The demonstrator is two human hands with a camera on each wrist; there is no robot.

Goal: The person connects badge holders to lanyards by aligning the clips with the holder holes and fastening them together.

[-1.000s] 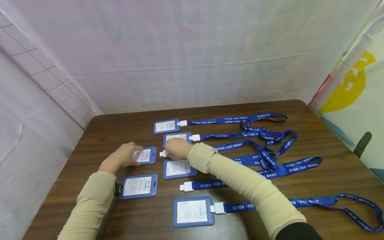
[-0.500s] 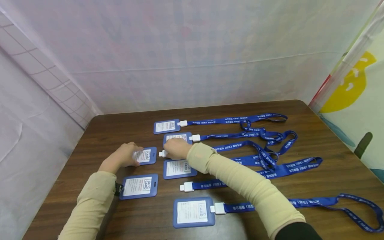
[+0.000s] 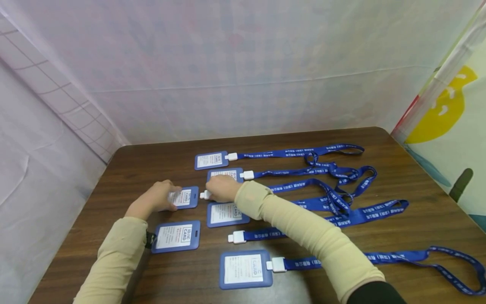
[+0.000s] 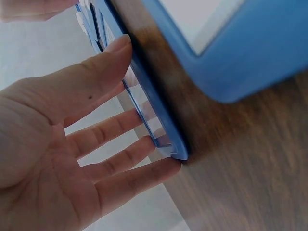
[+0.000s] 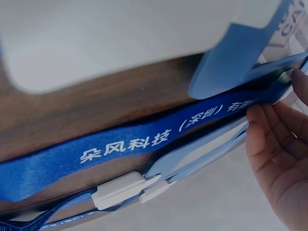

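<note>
My left hand (image 3: 156,197) holds a blue ID badge holder (image 3: 186,197) on the table by its left end. In the left wrist view the thumb (image 4: 118,48) lies along one long edge and the fingers reach the opposite edge. My right hand (image 3: 224,188) pinches the clip end of a blue lanyard (image 3: 292,185). Its white clip tip (image 3: 205,194) pokes out left of the fingers, a short gap from the slot end of that holder. In the right wrist view the printed strap (image 5: 144,139) runs along the tabletop to the fingertips.
Clipped badge holders lie at the back (image 3: 211,160), under the right hand (image 3: 224,172) and in front (image 3: 246,269). Another holder (image 3: 228,213) lies below the right wrist. Nearer left sits an unclipped holder (image 3: 176,236); a loose white clip (image 3: 237,237) faces it. Straps tangle at right.
My right hand has shifted slightly left with the lanyard, bringing the clip tip a little closer to the badge holder. The left hand stays put.
</note>
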